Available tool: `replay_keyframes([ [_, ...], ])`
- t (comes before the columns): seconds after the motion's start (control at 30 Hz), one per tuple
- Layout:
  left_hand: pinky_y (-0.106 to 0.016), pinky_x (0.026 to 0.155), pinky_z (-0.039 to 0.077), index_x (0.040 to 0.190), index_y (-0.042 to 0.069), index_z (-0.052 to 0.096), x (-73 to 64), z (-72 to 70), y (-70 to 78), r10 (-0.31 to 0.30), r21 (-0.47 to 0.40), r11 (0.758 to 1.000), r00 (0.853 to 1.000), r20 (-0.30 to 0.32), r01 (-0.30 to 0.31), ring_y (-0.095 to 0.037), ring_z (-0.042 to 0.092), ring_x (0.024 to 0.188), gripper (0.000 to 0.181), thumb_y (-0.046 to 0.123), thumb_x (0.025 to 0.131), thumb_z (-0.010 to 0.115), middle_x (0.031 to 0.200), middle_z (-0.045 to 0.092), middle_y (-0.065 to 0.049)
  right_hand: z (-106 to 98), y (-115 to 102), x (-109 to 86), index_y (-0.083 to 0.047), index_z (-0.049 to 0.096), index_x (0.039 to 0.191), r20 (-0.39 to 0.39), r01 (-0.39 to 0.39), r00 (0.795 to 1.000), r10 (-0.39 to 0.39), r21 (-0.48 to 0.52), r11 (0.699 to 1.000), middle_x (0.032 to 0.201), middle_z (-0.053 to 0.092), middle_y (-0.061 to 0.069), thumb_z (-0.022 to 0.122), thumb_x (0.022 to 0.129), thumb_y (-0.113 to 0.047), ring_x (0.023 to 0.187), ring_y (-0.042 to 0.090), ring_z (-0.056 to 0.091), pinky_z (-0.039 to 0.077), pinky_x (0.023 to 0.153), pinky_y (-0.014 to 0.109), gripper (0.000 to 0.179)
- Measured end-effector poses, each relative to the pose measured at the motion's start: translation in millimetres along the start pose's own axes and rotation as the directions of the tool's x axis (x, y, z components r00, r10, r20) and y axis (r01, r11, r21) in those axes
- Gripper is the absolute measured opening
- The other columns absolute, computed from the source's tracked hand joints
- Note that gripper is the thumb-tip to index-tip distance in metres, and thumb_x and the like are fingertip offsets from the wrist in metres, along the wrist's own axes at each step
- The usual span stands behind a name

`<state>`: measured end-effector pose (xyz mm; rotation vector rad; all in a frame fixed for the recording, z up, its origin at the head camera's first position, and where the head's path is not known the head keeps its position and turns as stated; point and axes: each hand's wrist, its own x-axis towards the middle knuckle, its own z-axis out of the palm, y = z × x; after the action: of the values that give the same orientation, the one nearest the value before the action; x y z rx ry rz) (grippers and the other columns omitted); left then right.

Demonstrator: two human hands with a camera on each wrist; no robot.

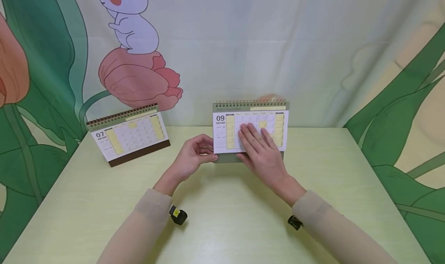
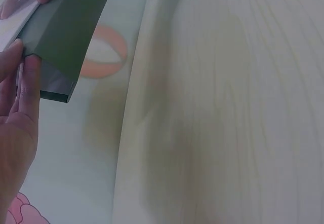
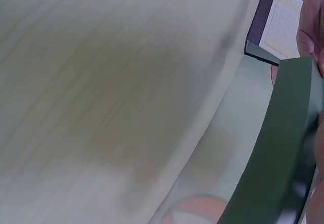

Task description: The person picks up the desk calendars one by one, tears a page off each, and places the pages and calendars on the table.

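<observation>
A desk calendar (image 1: 231,130) with a green stand and a page marked 09 is held upright near the back of the table. My left hand (image 1: 191,155) pinches its lower left corner, thumb in front and fingers behind. The right hand (image 1: 265,159) lies on the page with fingers extended, covering part of the date grid. In the left wrist view, the left fingers (image 2: 30,82) grip the end of the folded green stand (image 2: 76,31). The right wrist view shows the green base (image 3: 273,148) beside the right hand, which is mostly cut off.
A second desk calendar (image 1: 133,138), with a brown stand and a page marked 07, stands at an angle on the left. Behind the pale table (image 1: 229,217) hangs a curtain (image 1: 236,55) printed with flowers and a white animal.
</observation>
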<state>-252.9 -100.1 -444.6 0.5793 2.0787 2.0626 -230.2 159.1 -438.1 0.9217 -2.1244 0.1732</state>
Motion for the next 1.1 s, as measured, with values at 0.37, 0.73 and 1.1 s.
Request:
replay_keyframes([
  [0.37,-0.035,0.081,0.059,0.113,-0.005,0.062,-3.1,-6.1,-3.8,0.015,-0.004,1.0,1.0,0.002,-0.015,-0.028,0.07,0.09,0.032,-0.018,0.085,0.071,0.102,0.072,-0.012,5.4,-3.0,-0.8,0.001,0.05,0.149,0.025,0.012,1.0,-0.011,-0.035,0.999,0.157,0.043,0.014,0.039,0.113,-0.036,0.147,0.028,0.036,0.026,0.12,0.051,0.053],
  [0.73,-0.035,0.082,0.059,0.113,-0.005,0.062,-6.0,-9.6,-7.9,0.008,-0.011,1.0,1.0,-0.004,-0.008,-0.029,0.069,0.091,0.032,-0.02,0.085,0.07,0.103,0.072,-0.013,7.7,-6.2,-1.2,0.0,0.055,0.145,0.029,0.035,0.999,-0.034,-0.024,0.999,0.152,0.049,0.014,0.037,0.113,-0.036,0.145,0.028,0.041,0.029,0.118,0.05,0.052],
  [1.1,-0.035,0.082,0.059,0.114,-0.004,0.061,-7.3,-13.2,-9.7,-0.001,-0.021,1.0,1.0,-0.01,0.001,-0.027,0.07,0.091,0.032,-0.019,0.086,0.07,0.104,0.072,-0.012,6.4,-10.6,0.5,0.001,0.062,0.138,-0.016,0.094,0.995,-0.094,0.0,0.996,0.144,0.056,0.016,0.042,0.112,-0.023,0.138,0.031,0.049,0.036,0.114,0.048,0.04],
])
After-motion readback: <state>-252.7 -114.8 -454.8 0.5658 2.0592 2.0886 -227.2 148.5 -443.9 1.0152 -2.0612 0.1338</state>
